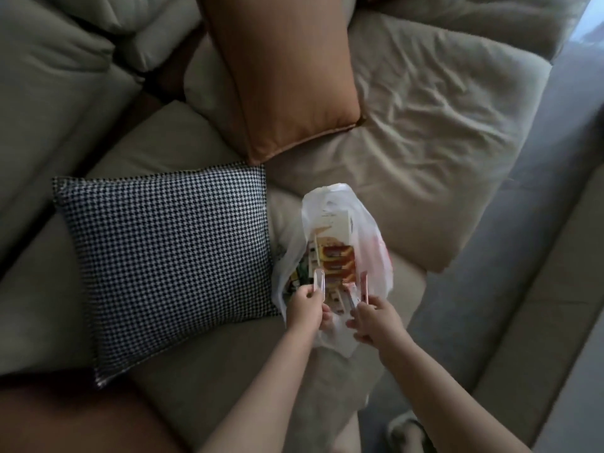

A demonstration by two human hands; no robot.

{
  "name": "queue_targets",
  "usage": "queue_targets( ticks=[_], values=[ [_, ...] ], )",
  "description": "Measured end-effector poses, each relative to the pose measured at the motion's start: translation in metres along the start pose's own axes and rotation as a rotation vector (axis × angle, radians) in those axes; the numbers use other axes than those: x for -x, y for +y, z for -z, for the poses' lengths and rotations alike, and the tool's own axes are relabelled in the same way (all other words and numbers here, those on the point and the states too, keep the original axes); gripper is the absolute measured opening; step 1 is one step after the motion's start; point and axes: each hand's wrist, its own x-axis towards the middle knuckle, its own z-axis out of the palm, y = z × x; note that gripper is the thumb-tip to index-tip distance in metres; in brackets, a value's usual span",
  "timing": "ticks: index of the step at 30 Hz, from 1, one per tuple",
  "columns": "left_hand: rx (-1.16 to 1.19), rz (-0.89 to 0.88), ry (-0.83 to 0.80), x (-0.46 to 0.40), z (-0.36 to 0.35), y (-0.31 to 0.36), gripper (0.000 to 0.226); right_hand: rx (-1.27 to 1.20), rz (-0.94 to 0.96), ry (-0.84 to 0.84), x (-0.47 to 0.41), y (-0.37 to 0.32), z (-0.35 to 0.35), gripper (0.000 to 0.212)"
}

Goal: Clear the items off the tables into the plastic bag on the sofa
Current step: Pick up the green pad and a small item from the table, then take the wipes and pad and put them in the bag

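A thin white plastic bag [369, 253] lies open on the beige sofa [425, 158], holding a pale carton [336, 223], orange-and-red snack packs [338, 261] and other small packets. My left hand [305, 307] is at the bag's near left rim and pinches a small clear plastic piece [318, 282] over the opening. My right hand [376, 317] is at the near right rim and grips a thin pink stick-like item [365, 287]. Part of the bag's mouth is hidden under both hands.
A black-and-white houndstooth cushion [170, 259] lies just left of the bag. An orange cushion [284, 76] leans at the sofa's back. Grey floor [539, 191] runs along the right, with a slipper [408, 433] near the bottom edge.
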Motion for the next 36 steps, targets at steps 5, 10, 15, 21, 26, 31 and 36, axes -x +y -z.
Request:
queue_targets(
  ticks=[5, 10, 15, 21, 26, 31, 36],
  values=[
    [-0.014, 0.073, -0.033, -0.033, 0.018, 0.0, 0.043, 0.089, 0.024, -0.036, -0.016, -0.017, -0.031, 0.028],
    [-0.138, 0.074, -0.112, -0.046, 0.029, 0.003, 0.053, 0.139, 0.026, -0.046, -0.025, -0.027, -0.036, 0.021],
    [-0.271, 0.042, -0.159, -0.048, 0.024, -0.004, 0.039, 0.192, -0.022, -0.023, -0.025, -0.02, -0.02, 0.02],
    [-0.421, -0.062, -0.2, -0.027, -0.01, 0.004, 0.034, 0.306, 0.018, 0.004, -0.028, -0.003, 0.017, 0.032],
    [-0.633, -0.196, -0.302, 0.006, -0.063, 0.012, 0.036, 0.526, 0.104, 0.095, -0.022, 0.013, 0.076, 0.035],
    [-0.865, -0.317, -0.418, 0.042, -0.133, 0.005, 0.037, 0.663, 0.116, 0.213, -0.009, 0.043, 0.157, 0.028],
    [-1.069, -0.436, -0.509, 0.085, -0.206, -0.011, 0.035, 0.656, 0.088, 0.358, 0.006, 0.087, 0.246, 0.027]
  ],
)
